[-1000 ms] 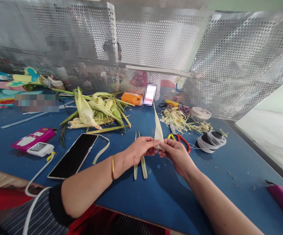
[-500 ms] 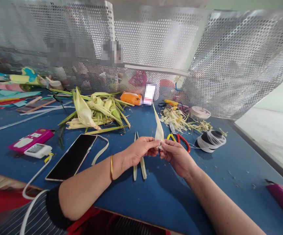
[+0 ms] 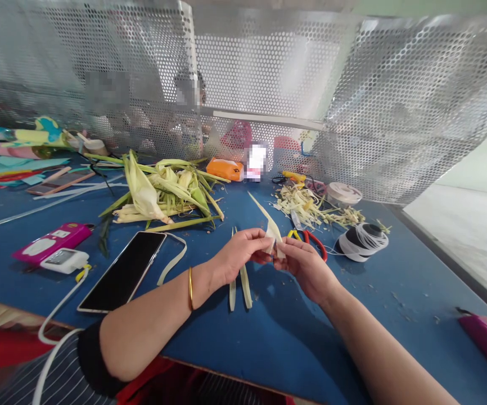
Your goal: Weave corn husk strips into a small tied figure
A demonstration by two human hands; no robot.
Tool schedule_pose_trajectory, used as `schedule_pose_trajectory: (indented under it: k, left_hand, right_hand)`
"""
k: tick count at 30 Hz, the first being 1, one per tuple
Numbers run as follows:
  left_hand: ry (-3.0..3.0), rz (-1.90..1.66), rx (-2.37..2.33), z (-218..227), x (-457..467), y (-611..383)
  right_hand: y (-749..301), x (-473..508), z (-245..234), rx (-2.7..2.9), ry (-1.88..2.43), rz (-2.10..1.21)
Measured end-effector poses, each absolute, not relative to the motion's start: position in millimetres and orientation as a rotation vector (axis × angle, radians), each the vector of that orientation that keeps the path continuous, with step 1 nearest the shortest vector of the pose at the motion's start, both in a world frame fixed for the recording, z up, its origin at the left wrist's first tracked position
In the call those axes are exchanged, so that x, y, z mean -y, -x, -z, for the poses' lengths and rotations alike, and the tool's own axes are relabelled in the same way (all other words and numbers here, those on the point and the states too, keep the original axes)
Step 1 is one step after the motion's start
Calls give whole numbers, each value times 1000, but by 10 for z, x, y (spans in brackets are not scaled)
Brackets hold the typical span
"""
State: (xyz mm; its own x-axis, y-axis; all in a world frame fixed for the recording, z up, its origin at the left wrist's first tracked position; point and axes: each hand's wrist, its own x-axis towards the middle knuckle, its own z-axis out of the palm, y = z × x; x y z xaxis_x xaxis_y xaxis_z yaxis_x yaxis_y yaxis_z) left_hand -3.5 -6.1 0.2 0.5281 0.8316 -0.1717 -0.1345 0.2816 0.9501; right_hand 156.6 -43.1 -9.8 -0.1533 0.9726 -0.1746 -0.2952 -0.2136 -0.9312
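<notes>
Between my two hands is a pale corn husk (image 3: 272, 226), its narrow tip pointing away and to the left. The lower end is split, with one part in each hand. My left hand (image 3: 246, 253) pinches the left part between thumb and fingers. On the other side, my right hand (image 3: 305, 264) pinches the right part; its curled fingers are partly hidden. Two narrow husk strips (image 3: 246, 287) lie on the blue table beneath my left hand. Just beyond my right hand rest scissors with red and yellow handles (image 3: 314, 243), partly covered by it.
A heap of green corn husks (image 3: 176, 188) lies at left behind a large dark-screened phone (image 3: 123, 273). Husk scraps (image 3: 300, 202), a white tape roll (image 3: 343, 194) and a spool of white thread (image 3: 361, 243) are at right. A perforated metal screen (image 3: 264, 73) stands behind.
The husk's lower end has split apart between my hands. Its tip has swung to the left and lower. My hands stay in nearly the same place.
</notes>
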Motion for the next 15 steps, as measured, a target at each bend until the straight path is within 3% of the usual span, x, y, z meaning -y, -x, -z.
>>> schedule_pose_trajectory:
  k: [6,15]
  left_hand:
    - [-1448,-771,-847,63,69,23]
    - [-1311,-708,-881,-25,57,45]
  right_hand:
    - [-1545,410,143,1140,1198,-1227]
    - [-1595,440,53,1139,1168,-1272]
